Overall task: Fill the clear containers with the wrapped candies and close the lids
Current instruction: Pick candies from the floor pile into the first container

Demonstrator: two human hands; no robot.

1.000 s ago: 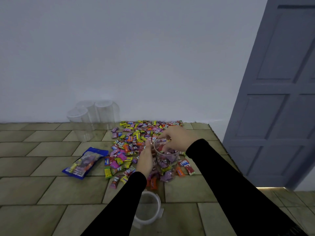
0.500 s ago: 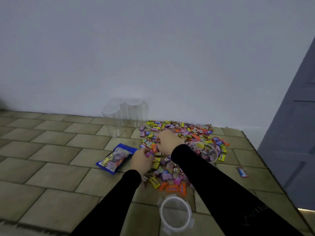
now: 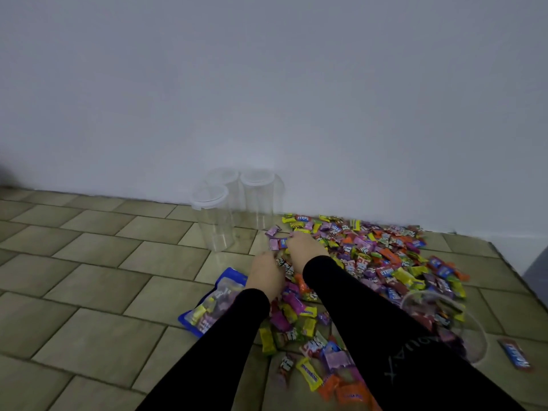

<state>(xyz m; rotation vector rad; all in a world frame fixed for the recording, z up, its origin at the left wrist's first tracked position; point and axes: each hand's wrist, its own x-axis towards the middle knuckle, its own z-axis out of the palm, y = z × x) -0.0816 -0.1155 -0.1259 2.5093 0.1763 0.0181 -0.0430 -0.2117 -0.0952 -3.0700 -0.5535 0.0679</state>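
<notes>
A broad pile of wrapped candies (image 3: pixel 382 259) in many colours covers the tiled floor by the wall. Both my hands are at its left edge. My left hand (image 3: pixel 264 274) has its fingers curled onto candies there. My right hand (image 3: pixel 307 251) lies just beyond it, fingertips curled down into the pile. An open clear container (image 3: pixel 462 336) holding some candies is to the right of my right sleeve, with neither hand touching it. Three more clear containers (image 3: pixel 215 223) with lids on stand together against the wall, behind the pile's left end.
A blue candy bag (image 3: pixel 207 310) lies flat on the floor, partly under my left sleeve. A single blue-wrapped candy (image 3: pixel 514 353) lies apart at the far right. The white wall (image 3: pixel 267 99) runs close behind everything. Bare tiles (image 3: pixel 89 277) stretch to the left.
Both hands left the open container and moved to the pile's left edge. My view swung left, so the container now sits at the right and the loose lid is out of view.
</notes>
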